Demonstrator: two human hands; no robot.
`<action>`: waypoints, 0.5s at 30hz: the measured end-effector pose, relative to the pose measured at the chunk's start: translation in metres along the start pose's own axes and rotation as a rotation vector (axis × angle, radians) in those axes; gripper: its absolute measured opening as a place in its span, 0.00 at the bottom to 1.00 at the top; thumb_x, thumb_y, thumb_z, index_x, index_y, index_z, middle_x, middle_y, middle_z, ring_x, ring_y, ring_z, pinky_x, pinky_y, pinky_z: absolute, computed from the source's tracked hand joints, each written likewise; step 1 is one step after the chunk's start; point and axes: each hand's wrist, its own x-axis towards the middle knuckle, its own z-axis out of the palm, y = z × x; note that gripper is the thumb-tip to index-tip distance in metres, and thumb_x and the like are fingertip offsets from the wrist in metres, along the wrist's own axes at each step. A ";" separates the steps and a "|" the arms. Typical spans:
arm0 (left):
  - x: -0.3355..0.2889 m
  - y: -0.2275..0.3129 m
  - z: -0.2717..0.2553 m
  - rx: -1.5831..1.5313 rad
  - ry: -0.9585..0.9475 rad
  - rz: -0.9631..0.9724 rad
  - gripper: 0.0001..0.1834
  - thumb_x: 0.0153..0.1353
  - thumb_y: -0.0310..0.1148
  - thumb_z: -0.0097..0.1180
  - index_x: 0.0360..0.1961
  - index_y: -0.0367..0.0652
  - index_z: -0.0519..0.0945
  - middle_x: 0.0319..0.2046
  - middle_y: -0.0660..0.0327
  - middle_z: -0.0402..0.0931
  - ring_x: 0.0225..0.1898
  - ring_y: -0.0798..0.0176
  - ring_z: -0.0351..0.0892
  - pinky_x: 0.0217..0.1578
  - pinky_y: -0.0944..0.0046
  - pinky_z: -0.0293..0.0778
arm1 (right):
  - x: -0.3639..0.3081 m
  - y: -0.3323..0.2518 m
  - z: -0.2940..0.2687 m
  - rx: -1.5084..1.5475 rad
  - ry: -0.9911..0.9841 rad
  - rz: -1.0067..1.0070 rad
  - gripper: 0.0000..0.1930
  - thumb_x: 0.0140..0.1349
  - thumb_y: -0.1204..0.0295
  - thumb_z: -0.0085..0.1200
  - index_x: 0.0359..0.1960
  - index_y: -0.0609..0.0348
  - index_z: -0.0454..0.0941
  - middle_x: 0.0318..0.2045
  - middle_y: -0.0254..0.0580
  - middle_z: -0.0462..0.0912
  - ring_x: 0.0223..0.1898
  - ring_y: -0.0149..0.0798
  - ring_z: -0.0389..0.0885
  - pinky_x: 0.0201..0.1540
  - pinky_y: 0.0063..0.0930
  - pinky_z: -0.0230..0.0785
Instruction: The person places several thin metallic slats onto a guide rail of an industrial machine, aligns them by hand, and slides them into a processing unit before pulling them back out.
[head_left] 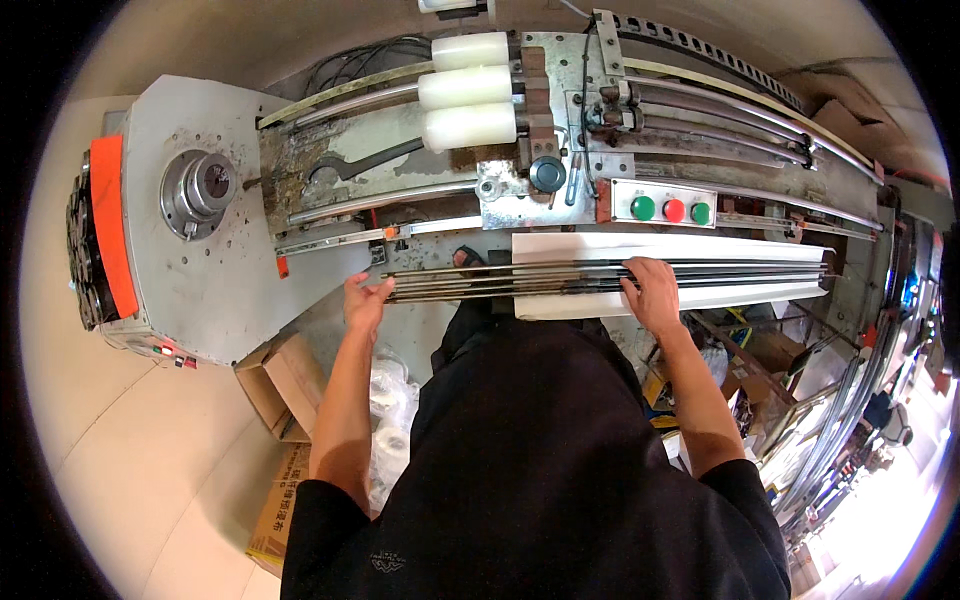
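Note:
Several long, thin dark rods [470, 284] lie side by side across my front, from left to right. My left hand [366, 303] is at their left ends, thumb and fingers bent against the tips. My right hand [653, 298] curls over the bundle right of the middle, its fingers closed round the rods and partly hidden. Under the right part of the rods is a long white sheet or open tray [570, 246] with a raised far edge.
Beyond the rods stands a long machine with steel rails [380, 203], white rollers [468, 128] and a button box [664, 206]. Its grey headstock [198, 255] is at the left. Cardboard boxes [292, 385] and clear plastic wrap [392, 395] sit low at the left; cluttered shelving [770, 365] stands right.

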 end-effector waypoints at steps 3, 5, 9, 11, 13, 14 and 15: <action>-0.014 0.003 -0.018 0.073 -0.082 0.089 0.21 0.71 0.36 0.74 0.59 0.41 0.80 0.37 0.65 0.83 0.42 0.69 0.80 0.48 0.65 0.77 | -0.001 0.028 -0.012 -0.116 -0.165 -0.014 0.13 0.60 0.73 0.71 0.47 0.55 0.88 0.45 0.44 0.89 0.54 0.54 0.84 0.60 0.49 0.73; -0.024 0.019 -0.028 0.117 -0.126 0.145 0.14 0.75 0.37 0.69 0.55 0.42 0.83 0.39 0.65 0.84 0.43 0.71 0.79 0.49 0.65 0.76 | 0.002 0.024 -0.023 -0.080 -0.124 -0.085 0.12 0.59 0.72 0.72 0.46 0.52 0.89 0.41 0.43 0.87 0.50 0.53 0.84 0.60 0.49 0.73; -0.042 0.085 -0.049 0.510 0.018 0.650 0.11 0.77 0.39 0.64 0.49 0.43 0.88 0.42 0.61 0.86 0.46 0.63 0.82 0.51 0.59 0.76 | 0.022 -0.019 -0.074 -0.024 -0.025 -0.188 0.15 0.59 0.73 0.72 0.48 0.53 0.89 0.40 0.40 0.86 0.48 0.51 0.84 0.55 0.49 0.76; -0.051 0.140 -0.043 0.798 0.085 1.025 0.12 0.74 0.40 0.66 0.48 0.44 0.89 0.44 0.56 0.87 0.49 0.54 0.84 0.53 0.53 0.77 | 0.049 -0.050 -0.105 -0.077 0.085 -0.277 0.15 0.58 0.74 0.71 0.48 0.52 0.89 0.39 0.38 0.86 0.45 0.47 0.85 0.49 0.45 0.78; -0.086 0.218 -0.005 0.827 -0.018 1.227 0.12 0.72 0.41 0.68 0.48 0.45 0.89 0.44 0.53 0.87 0.51 0.47 0.84 0.54 0.48 0.78 | 0.083 -0.076 -0.130 -0.140 0.205 -0.350 0.16 0.58 0.75 0.70 0.49 0.51 0.89 0.38 0.36 0.85 0.43 0.45 0.85 0.47 0.43 0.79; -0.102 0.246 0.016 0.763 -0.118 1.272 0.13 0.70 0.41 0.69 0.48 0.45 0.89 0.44 0.51 0.87 0.52 0.43 0.83 0.54 0.46 0.77 | 0.104 -0.084 -0.134 -0.113 0.239 -0.398 0.16 0.58 0.75 0.71 0.49 0.52 0.89 0.38 0.36 0.87 0.41 0.46 0.86 0.46 0.43 0.80; -0.100 0.259 0.027 0.774 -0.084 1.287 0.13 0.69 0.41 0.70 0.47 0.45 0.89 0.43 0.52 0.87 0.50 0.44 0.84 0.52 0.46 0.78 | 0.125 -0.089 -0.140 -0.103 0.274 -0.440 0.16 0.58 0.74 0.71 0.49 0.53 0.88 0.38 0.37 0.88 0.39 0.48 0.86 0.45 0.43 0.80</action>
